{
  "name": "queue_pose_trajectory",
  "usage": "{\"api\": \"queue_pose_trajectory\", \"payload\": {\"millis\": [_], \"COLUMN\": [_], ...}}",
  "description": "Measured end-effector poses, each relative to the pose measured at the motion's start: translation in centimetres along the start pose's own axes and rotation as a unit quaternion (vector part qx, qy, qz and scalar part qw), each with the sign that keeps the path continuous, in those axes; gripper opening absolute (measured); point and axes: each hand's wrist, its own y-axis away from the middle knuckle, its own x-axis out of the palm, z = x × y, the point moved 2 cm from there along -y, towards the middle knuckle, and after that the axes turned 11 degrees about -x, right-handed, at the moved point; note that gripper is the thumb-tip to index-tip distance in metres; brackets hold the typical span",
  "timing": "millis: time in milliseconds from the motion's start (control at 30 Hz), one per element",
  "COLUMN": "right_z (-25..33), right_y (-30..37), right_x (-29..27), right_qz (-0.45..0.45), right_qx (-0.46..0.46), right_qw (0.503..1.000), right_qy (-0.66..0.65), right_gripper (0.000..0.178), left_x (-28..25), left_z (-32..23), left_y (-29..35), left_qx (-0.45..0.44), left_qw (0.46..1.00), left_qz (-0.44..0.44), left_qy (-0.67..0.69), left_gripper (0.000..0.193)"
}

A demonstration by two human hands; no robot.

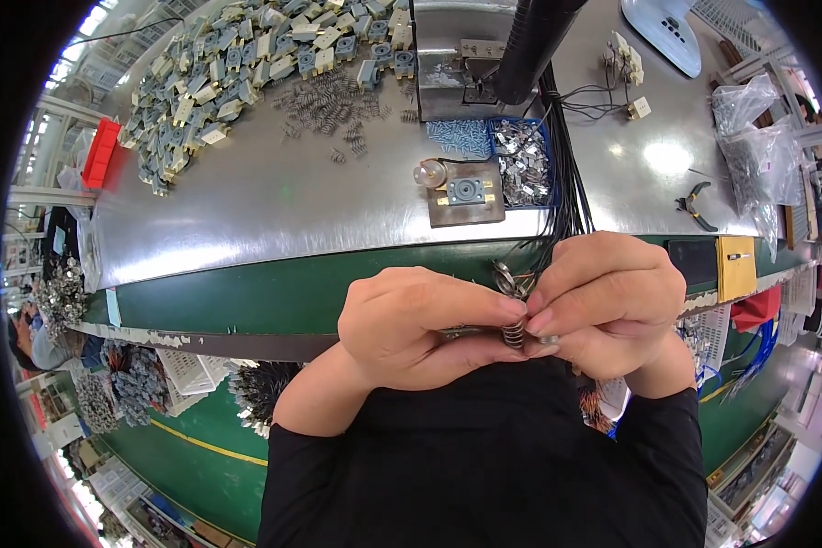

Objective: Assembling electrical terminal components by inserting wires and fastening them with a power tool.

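Over the bench's front edge both hands meet, fingertips nearly touching. My left hand [411, 320] pinches a small metal coil spring [514, 335] between thumb and fingers. Beside it my right hand [616, 306] is closed, its fingertips against the spring's side; what they grip is mostly hidden, with a bit of shiny metal showing at the thumb. Above the fingertips sticks up a shiny metal part [505, 277] with thin wires near it. Behind the hands, a grey switch-like housing [466, 191] sits on a metal fixture block [443, 216].
A large heap of grey and cream housings [247, 64] covers the back left, beside loose springs [338, 105]. Blue screws [458, 137] and metal clips [523, 164] lie behind the fixture. Black cables [571, 173] hang over the edge. Pliers [697, 205] lie at right.
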Motion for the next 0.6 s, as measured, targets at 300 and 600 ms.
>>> {"api": "queue_pose_trajectory", "payload": {"millis": [300, 600], "right_z": [-0.3, -0.2], "right_y": [0.0, 0.0], "right_x": [0.2, 1.2], "right_qz": [0.007, -0.002], "right_qx": [0.001, -0.062], "right_qw": [1.000, 0.996], "right_qy": [0.013, 0.056], "right_gripper": [0.019, 0.020], "left_x": [-0.1, -0.2], "left_z": [0.6, 0.1], "left_y": [-0.1, -0.4], "left_qx": [0.001, 0.062], "left_qw": [0.998, 0.997], "left_qz": [-0.028, -0.034], "left_qy": [0.062, 0.032], "left_gripper": [0.024, 0.019]}}
